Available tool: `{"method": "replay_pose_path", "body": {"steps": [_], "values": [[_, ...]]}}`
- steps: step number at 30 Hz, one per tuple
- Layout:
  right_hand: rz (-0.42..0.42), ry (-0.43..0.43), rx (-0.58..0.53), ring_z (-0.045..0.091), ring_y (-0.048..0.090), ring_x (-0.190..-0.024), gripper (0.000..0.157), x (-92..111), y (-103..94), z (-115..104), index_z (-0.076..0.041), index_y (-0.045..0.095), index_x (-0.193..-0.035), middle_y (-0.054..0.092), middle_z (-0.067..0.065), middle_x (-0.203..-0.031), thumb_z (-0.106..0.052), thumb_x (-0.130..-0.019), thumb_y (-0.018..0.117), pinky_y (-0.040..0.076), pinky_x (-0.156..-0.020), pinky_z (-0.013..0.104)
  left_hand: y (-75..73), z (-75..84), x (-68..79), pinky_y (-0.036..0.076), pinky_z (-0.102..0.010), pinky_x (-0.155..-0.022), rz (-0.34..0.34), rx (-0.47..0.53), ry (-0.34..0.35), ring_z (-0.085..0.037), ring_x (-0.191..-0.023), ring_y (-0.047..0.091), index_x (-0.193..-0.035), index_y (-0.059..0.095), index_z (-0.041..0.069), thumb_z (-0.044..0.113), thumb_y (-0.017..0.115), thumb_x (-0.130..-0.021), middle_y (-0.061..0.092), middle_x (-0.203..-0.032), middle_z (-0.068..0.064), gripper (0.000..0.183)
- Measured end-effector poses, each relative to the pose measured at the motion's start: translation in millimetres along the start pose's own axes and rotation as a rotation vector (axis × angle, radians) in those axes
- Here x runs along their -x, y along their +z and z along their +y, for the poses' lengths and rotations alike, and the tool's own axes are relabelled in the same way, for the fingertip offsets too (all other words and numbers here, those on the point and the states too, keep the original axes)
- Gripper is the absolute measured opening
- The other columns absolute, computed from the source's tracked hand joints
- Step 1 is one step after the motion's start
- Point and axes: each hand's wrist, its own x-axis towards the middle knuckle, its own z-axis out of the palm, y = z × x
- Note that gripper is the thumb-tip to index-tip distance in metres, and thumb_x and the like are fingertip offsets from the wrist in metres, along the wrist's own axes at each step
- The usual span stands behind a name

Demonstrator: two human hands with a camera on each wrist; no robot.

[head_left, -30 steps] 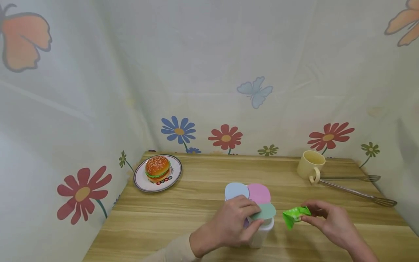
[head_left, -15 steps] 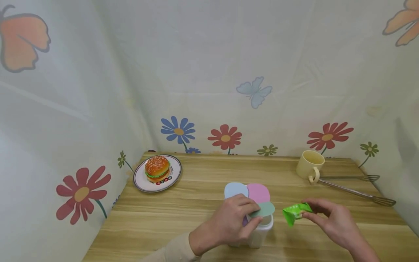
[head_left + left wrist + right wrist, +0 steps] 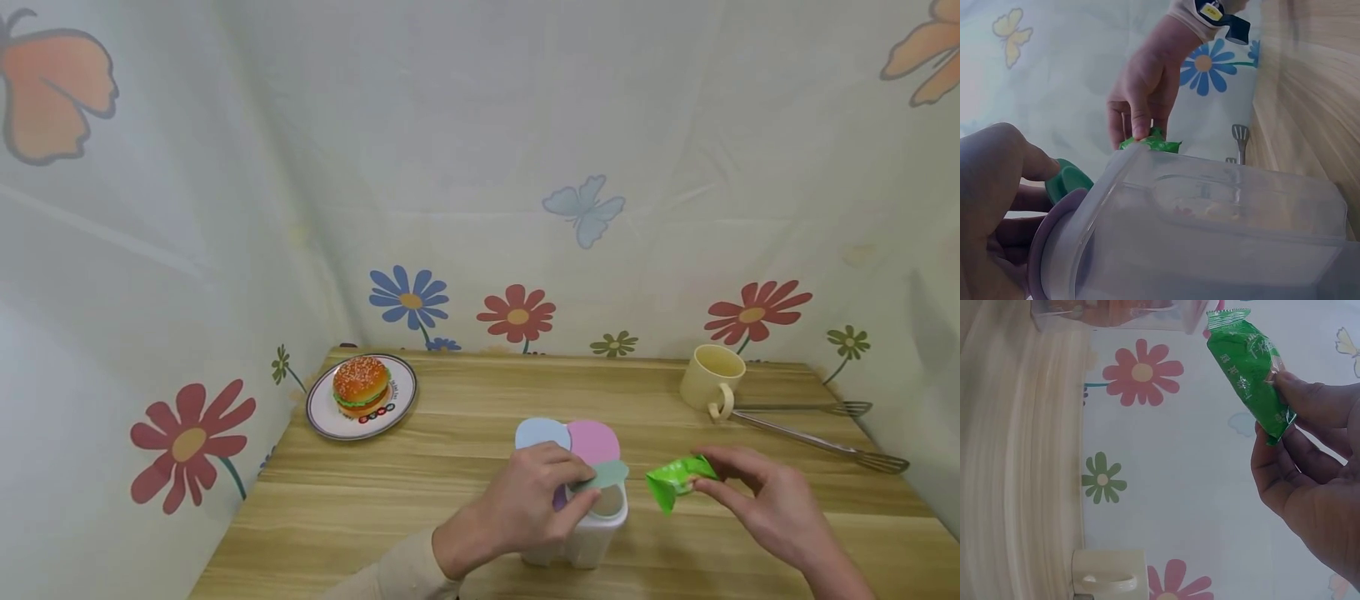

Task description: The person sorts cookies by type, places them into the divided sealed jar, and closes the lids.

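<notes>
A clear plastic storage box has round coloured lids on top: a light blue lid, a pink lid, a purple lid and a green lid. My left hand pinches the green lid, which is tilted up so that the round opening below it shows. To the right of the box, my right hand holds a small green wrapped snack packet between thumb and fingers, above the table. What is inside the packet is hidden.
A plate with a toy-like hamburger sits at the back left. At the back right stands a yellow mug, beside two metal utensils, a slotted turner and a whisk-like tool. A flowered curtain surrounds the wooden table.
The green lid has tilted up further in my left hand, showing more of the opening. My right hand with the green packet has risen slightly in the view.
</notes>
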Motion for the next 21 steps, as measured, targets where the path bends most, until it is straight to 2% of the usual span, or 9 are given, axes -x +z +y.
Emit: {"method": "replay_pose_path", "body": {"steps": [4,10,21], "values": [[0.019,-0.022,-0.022,-0.006,0.062,-0.083,0.038,-1,-1.7,-4,-0.007,0.072,-0.108,0.074,0.005,-0.095,-0.002,-0.072,0.082,0.045,-0.077,0.001,-0.4,-0.6,-0.4,0.05,-0.013,-0.08,0.006,0.013,-0.005,-0.006,-0.085,0.066,-0.093,0.076,0.012,0.026,0.069,-0.088,0.074,-0.09,0.004,0.016],[0.02,-0.038,-0.05,-0.003,0.062,-0.081,0.045,-3,-2.7,-10,-0.007,0.068,-0.113,0.072,-0.002,-0.094,0.0,-0.071,0.083,0.046,-0.079,0.003,-0.8,-1.1,0.7,0.049,-0.01,-0.078,0.009,0.044,-0.022,-0.005,-0.083,0.064,-0.093,0.076,0.011,0.023,0.07,-0.087,0.073,-0.089,0.004,0.014],[0.035,-0.07,-0.104,-0.002,0.063,-0.08,0.039,-7,-1.7,-17,-0.008,0.067,-0.099,0.069,-0.003,-0.087,0.007,-0.067,0.083,0.048,-0.077,0.005,-3.0,-1.6,-0.3,0.047,-0.007,-0.075,-0.001,0.061,-0.036,-0.002,-0.081,0.063,-0.093,0.076,0.01,0.025,0.07,-0.089,0.072,-0.087,0.003,0.016]]}}
